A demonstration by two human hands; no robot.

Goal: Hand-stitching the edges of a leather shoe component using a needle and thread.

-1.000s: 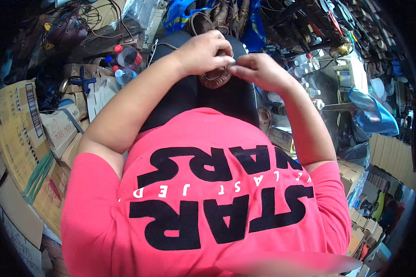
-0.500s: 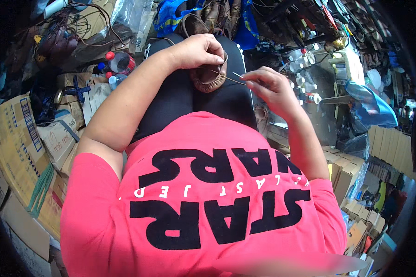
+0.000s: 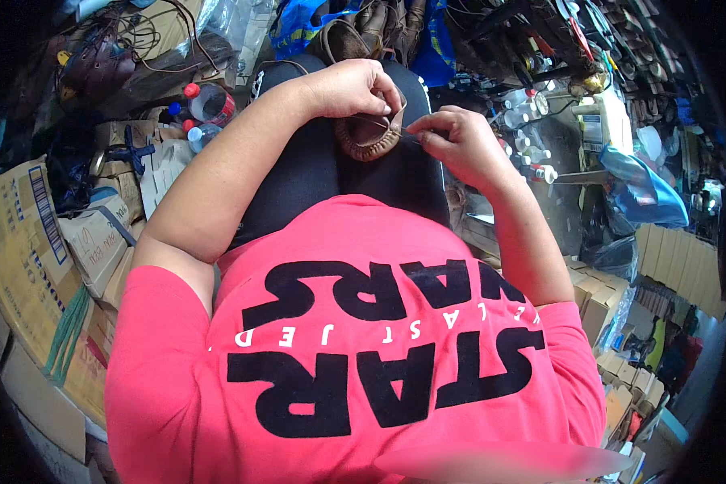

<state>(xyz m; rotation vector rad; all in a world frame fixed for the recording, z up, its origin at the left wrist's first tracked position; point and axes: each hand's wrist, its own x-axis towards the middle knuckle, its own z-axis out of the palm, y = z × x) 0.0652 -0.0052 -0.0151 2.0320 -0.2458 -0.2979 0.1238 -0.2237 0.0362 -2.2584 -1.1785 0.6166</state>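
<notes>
My right hand (image 3: 464, 141) had just come in closer to the brown shoe (image 3: 371, 150) from the right edge of my lap (image 3: 298, 173) – the thin tool no longer showed clearly, so I couldn't tell what those fingers gripped. My left hand (image 3: 355, 90) stayed closed on the shoe's far rim, mid-lap near the knees – work there seemed unfinished

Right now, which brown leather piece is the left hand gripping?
The pucker-edged piece over the lap, pinched by the left hand; the other brown pieces are beyond, by the blue bag.
</notes>
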